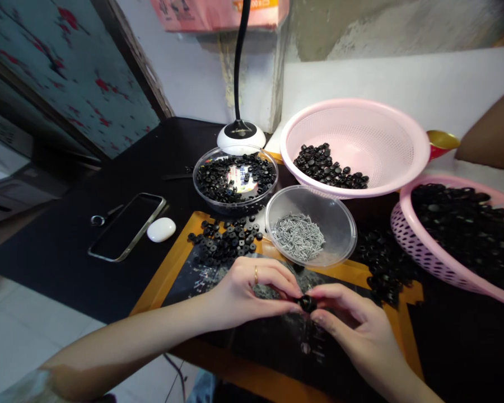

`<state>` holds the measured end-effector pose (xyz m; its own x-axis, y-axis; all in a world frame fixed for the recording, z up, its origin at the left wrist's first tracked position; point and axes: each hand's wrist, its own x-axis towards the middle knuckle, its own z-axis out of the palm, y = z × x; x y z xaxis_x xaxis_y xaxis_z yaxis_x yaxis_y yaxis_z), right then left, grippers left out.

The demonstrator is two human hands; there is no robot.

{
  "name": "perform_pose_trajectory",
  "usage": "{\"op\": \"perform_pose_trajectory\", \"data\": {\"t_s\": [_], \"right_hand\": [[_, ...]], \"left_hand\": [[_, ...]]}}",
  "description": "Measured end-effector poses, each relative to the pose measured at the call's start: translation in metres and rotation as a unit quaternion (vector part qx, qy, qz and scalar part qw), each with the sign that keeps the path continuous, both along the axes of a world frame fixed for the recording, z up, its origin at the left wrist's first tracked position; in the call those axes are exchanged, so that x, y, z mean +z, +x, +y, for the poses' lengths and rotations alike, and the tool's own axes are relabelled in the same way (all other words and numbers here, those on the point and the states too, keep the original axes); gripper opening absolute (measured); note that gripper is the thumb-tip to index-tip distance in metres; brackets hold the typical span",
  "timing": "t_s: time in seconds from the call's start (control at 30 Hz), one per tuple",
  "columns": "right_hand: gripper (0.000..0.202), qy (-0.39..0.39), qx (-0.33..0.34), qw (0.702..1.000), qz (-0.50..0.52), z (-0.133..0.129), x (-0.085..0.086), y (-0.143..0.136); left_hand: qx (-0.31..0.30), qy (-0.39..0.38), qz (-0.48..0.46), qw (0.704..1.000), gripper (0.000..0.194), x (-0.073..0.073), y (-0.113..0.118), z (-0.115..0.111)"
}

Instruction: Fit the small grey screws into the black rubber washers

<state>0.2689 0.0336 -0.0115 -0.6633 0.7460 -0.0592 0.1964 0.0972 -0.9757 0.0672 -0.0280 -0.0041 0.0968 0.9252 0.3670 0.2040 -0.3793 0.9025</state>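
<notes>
- Light, level fingertip pressure should suit the small round black part [306,303], lest it slip or tilt.
- The left hand [246,291] and right hand [361,322] both pinch it, over the broad black desk [75,252].
- It looks glossy, perhaps plastic; fingertips cover its sides, hiding finer detail.

Two hands [246,294] [357,316], two baskets [388,148] [424,246], perhaps one part [307,303]

Thin gold ring [256,274], pale sleeve [23,387]
</notes>
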Motion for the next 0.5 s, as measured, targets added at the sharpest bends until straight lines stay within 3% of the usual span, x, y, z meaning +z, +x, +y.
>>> {"op": "perform_pose_trajectory", "data": {"t_s": [0.5], "right_hand": [[0.015,0.009,0.005,1.0,0.014,-0.0016,-0.0006,-0.0017]], "left_hand": [[-0.016,-0.032,-0.024,0.999,0.009,-0.0013,-0.0002,0.0019]]}}
